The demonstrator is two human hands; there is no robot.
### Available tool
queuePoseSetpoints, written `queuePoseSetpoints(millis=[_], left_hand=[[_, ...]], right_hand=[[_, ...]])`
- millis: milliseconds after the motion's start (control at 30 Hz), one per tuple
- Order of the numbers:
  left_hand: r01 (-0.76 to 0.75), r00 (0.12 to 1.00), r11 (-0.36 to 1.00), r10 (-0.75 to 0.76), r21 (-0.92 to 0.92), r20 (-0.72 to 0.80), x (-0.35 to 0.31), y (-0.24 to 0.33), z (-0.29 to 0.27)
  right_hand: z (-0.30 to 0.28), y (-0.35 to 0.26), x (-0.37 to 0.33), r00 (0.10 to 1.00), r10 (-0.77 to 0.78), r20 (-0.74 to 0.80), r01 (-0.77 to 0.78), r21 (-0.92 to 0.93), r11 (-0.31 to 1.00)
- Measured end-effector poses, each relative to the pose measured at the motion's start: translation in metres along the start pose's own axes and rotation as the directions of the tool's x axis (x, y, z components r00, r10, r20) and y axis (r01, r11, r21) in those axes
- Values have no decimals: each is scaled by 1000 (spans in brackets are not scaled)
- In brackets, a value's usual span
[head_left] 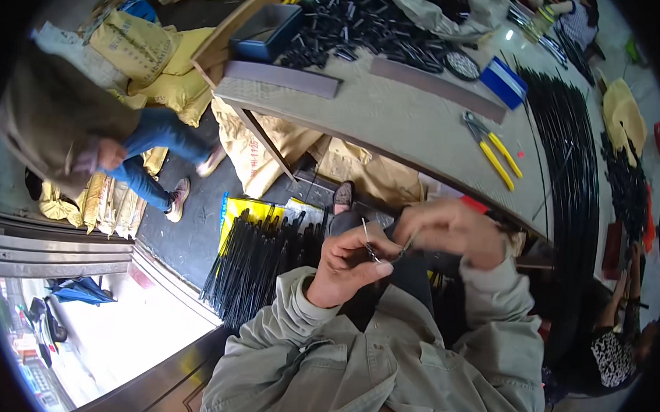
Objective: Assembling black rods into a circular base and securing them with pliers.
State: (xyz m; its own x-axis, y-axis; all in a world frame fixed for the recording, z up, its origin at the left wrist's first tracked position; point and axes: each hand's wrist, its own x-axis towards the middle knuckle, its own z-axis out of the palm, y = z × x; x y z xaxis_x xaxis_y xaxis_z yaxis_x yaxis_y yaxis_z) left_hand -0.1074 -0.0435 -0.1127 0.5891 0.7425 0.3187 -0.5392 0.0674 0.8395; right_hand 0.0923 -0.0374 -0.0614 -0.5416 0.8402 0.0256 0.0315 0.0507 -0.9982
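Note:
Above my lap, my left hand (344, 267) pinches a thin wire-like piece (369, 246) between thumb and fingers. It has a pale, straight end and a dark, bent or looped part; its exact kind is too small to make out. Close by on the right, my right hand (453, 230) is curled with its fingers toward the piece. Motion blurs those fingers, so I cannot tell whether they grip it. Past my hands, cutting pliers (497, 151) with yellow handles lie on the worktable (415, 121).
Long black rods (565, 142) lie along the table's right side; another bundle of rods (246, 265) stands on the floor. Small black parts (360, 23), a blue bin (266, 32) and a blue box (503, 82) are on the tabletop. A person (90, 122) walks past sacks (134, 46) at left.

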Motion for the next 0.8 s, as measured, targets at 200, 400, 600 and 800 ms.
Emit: queuePoseSetpoints(millis=[200,400,600,800], left_hand=[[1,986,993,-22,-121,-166,8,-3,-22],[98,971,987,-123,-128,-207,16,4,-29],[79,989,982,-99,-171,-108,24,0,-49],[108,993,967,-118,-229,-30,33,-4,-59]], right_hand=[[-89,21,182,943,-282,-174,58,-752,657],[-131,76,285,831,-546,104,171,-982,74],[-155,73,255,946,-309,93,117,-991,62],[-171,63,272,935,-356,15,150,-923,353]])
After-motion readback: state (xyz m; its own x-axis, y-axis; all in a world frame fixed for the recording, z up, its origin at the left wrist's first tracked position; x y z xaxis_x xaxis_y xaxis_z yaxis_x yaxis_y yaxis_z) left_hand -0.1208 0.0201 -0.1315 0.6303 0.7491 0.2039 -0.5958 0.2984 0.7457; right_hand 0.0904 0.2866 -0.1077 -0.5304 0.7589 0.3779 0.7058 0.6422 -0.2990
